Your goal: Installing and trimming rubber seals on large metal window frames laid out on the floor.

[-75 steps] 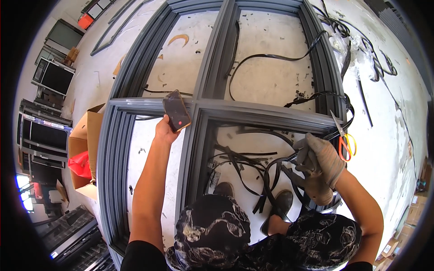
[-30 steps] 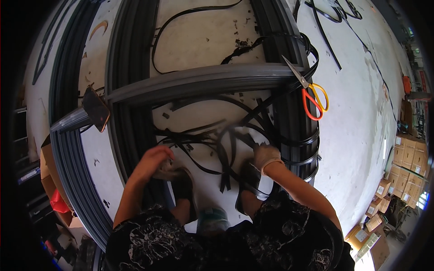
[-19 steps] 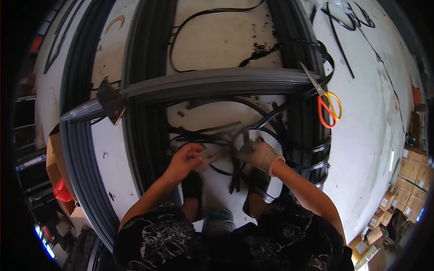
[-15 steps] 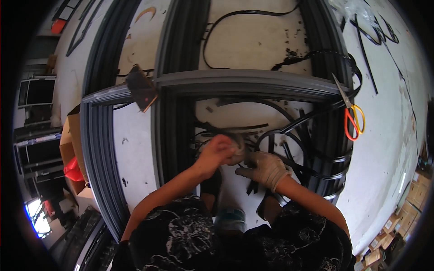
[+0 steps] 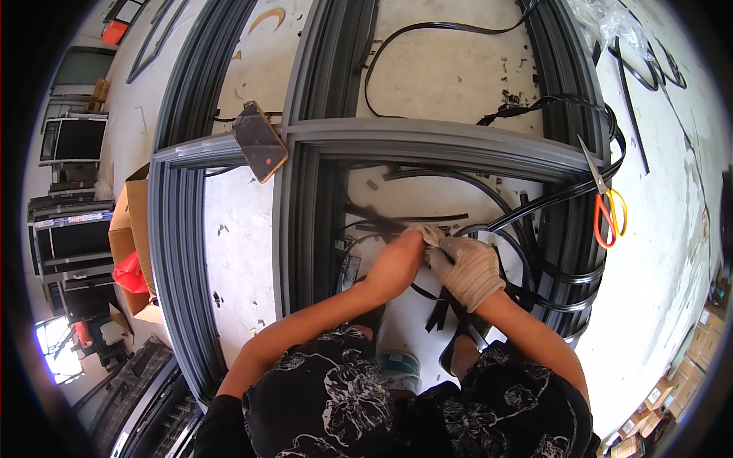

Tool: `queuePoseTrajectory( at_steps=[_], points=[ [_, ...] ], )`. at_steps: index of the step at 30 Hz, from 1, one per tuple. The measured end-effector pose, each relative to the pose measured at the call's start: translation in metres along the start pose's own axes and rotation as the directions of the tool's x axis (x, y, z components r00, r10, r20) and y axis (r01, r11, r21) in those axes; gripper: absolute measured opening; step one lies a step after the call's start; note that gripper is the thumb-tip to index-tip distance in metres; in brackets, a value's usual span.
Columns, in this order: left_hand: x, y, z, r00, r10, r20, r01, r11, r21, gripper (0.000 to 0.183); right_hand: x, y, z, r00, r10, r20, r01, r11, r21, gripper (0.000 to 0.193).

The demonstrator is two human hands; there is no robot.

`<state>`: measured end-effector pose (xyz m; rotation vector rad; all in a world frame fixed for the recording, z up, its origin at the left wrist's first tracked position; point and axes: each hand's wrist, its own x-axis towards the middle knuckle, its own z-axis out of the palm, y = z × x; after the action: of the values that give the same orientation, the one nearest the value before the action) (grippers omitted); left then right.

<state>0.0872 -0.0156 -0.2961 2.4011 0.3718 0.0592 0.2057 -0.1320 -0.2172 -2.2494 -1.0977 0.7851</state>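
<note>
Both my hands meet over the lower middle opening of a dark grey metal frame (image 5: pixel 427 131). My left hand (image 5: pixel 398 263) is bare, its fingers closed at a crumpled pale work glove (image 5: pixel 430 234). My right hand (image 5: pixel 467 271) wears a striped, light knitted glove and grips the same crumpled glove from the right. The left fingertips are partly hidden in the cloth. Black rubber strips (image 5: pixel 527 210) loop beside and beneath my hands. Scissors (image 5: pixel 603 200) with a red and a yellow handle lie on the frame's right side.
A phone (image 5: pixel 259 143) rests on the frame's crossbar. A white bucket (image 5: pixel 399 365) stands between my legs. At the left are a cardboard box (image 5: pixel 137 237) with a red bag (image 5: pixel 131 273) and stacked dark panels (image 5: pixel 145 401). Clear plastic (image 5: pixel 611 27) lies at the far right.
My left hand has moved right, up against my gloved right hand, its fingers now closed at the loose glove. The whole view has shifted slightly.
</note>
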Motion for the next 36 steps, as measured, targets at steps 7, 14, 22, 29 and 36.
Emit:
queuePoseTrajectory(
  at_steps=[7,14,22,29,36],
  points=[
    [0.057,0.025,-0.038,0.766,-0.259,0.588,0.378,0.921,-0.088,0.051,-0.01,-0.003,0.013,0.966,-0.208,0.156,0.224,0.97,-0.095,0.022],
    [0.035,0.048,-0.038,0.818,-0.258,0.514,0.447,-0.276,-0.851,0.044,-0.016,0.005,0.022,0.941,-0.173,0.292,0.117,0.973,0.201,0.028],
    [0.02,0.014,-0.021,0.727,-0.432,0.533,0.437,-0.306,-0.845,0.029,-0.014,0.002,0.029,0.945,-0.209,0.252,0.111,0.929,0.353,0.028],
    [0.019,0.014,-0.022,0.746,-0.414,0.522,0.501,-0.168,-0.849,0.033,-0.019,0.005,0.03,0.875,-0.035,0.482,-0.307,0.731,0.61,0.027],
    [0.069,0.05,-0.025,0.934,-0.21,0.289,0.333,0.804,-0.492,0.032,-0.03,-0.002,0.032,0.937,-0.272,0.221,0.133,0.859,0.494,0.029]
  ],
)
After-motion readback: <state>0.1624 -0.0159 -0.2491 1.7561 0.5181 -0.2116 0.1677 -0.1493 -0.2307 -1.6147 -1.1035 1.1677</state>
